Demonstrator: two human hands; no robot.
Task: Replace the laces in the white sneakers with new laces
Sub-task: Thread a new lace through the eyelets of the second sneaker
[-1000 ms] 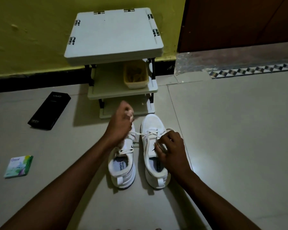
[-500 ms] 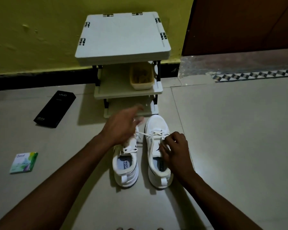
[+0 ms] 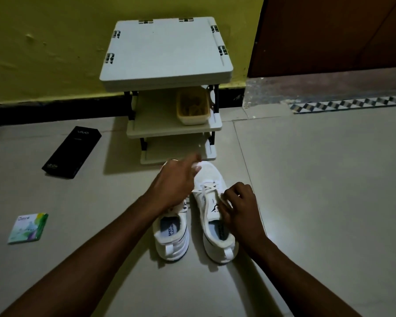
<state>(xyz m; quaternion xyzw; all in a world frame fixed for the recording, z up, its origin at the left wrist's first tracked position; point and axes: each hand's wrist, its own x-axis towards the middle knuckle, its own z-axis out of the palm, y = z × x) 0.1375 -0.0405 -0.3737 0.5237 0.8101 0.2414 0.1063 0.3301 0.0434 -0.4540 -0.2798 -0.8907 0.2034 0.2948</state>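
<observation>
Two white sneakers stand side by side on the floor, toes pointing away from me. My left hand hovers over the front of the left sneaker and hides its laces. A white lace runs from the right sneaker leftward into this hand, which grips it; the fingertips are blurred near the right toe. My right hand has curled fingers that pinch the lace at the right sneaker's right eyelet edge.
A small three-tier white rack stands just beyond the toes, with a yellowish tub on its middle shelf. A black box and a small green-white packet lie on the floor to the left. A brown door is at back right.
My left hand has moved forward and right, from above the left sneaker toward the right sneaker's toe, drawing the lace along. My right hand has stayed at the right sneaker's eyelets.
</observation>
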